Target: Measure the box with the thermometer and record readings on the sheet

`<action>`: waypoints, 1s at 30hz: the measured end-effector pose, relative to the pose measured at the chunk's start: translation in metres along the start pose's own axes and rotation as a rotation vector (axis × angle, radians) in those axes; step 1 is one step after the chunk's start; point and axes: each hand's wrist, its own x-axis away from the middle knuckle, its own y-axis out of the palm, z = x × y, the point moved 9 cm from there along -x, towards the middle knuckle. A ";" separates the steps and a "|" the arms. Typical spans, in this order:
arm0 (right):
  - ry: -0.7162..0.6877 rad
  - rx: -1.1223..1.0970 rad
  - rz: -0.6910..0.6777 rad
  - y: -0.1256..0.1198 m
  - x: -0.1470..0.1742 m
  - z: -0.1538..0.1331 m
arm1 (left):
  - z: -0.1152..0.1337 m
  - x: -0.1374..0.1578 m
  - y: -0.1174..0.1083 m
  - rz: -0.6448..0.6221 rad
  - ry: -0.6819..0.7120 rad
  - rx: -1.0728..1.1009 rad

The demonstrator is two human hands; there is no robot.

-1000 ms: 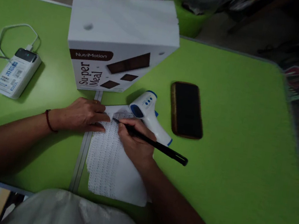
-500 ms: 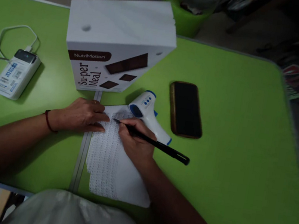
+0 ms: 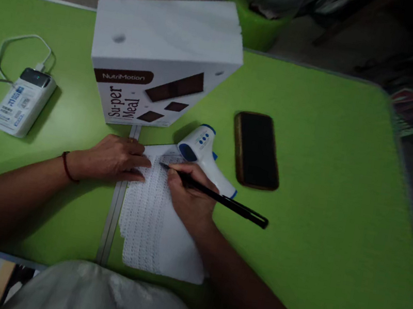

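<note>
A sheet of paper (image 3: 176, 249) covered on its left part with dense rows of handwriting lies on the green table. My right hand (image 3: 194, 197) is closed around a black pen (image 3: 228, 201), its tip at the upper part of the writing. My left hand (image 3: 121, 158) rests at the paper's upper left edge, fingers stretched out and apart, fingertips on the sheet. Just beyond my right hand a white and blue infrared thermometer (image 3: 206, 157) lies on its side, over the paper's top edge.
A tall white box (image 3: 170, 34) printed "Su-per Meal" stands behind the paper. To the right lies a smartphone (image 3: 257, 151) in a brown case. At the left is a white power bank (image 3: 22, 104) with a looped cable. A green bin (image 3: 257, 29) stands beyond the table's far edge.
My right hand and the pen have shifted slightly to the right along the paper. My left hand stays in place.
</note>
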 end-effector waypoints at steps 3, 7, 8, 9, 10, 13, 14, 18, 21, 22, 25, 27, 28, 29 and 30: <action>-0.060 -0.041 -0.045 0.004 -0.001 -0.005 | 0.000 -0.001 0.000 -0.013 -0.007 0.000; -0.087 -0.042 -0.079 0.008 -0.001 -0.006 | 0.000 -0.001 0.000 -0.004 -0.008 -0.001; -0.090 -0.039 -0.088 0.008 -0.001 -0.006 | 0.000 -0.001 0.001 -0.004 -0.009 0.001; -0.091 -0.034 -0.094 0.009 0.000 -0.006 | 0.000 -0.001 0.001 -0.005 -0.010 0.003; -0.091 -0.030 -0.095 0.009 0.000 -0.005 | 0.000 -0.001 0.001 -0.007 -0.011 0.006; -0.093 -0.023 -0.093 0.008 0.001 -0.005 | -0.001 -0.001 0.002 -0.009 -0.011 0.012; -0.093 -0.023 -0.091 0.008 0.001 -0.005 | -0.001 -0.001 0.001 -0.008 -0.010 0.012; -0.095 -0.031 -0.071 0.007 0.000 -0.007 | 0.000 -0.001 0.000 0.003 -0.003 0.008; -0.110 -0.029 -0.054 0.006 -0.001 -0.009 | 0.001 -0.001 -0.001 0.028 0.010 0.004; -0.115 -0.022 -0.054 0.006 -0.001 -0.009 | 0.001 0.000 -0.001 0.031 0.012 0.003; -0.113 -0.007 -0.056 0.005 -0.001 -0.009 | 0.001 0.000 0.000 0.023 0.009 0.001; -0.109 -0.007 -0.050 0.005 -0.001 -0.008 | 0.000 0.000 0.001 0.018 0.005 -0.001; -0.108 -0.008 -0.046 0.005 -0.001 -0.008 | 0.001 0.000 0.001 0.017 0.005 -0.001; -0.106 -0.009 -0.043 0.005 -0.001 -0.008 | 0.001 0.000 0.000 0.017 0.006 0.001; -0.105 -0.008 -0.038 0.005 -0.001 -0.008 | 0.001 0.000 0.000 0.018 0.006 0.001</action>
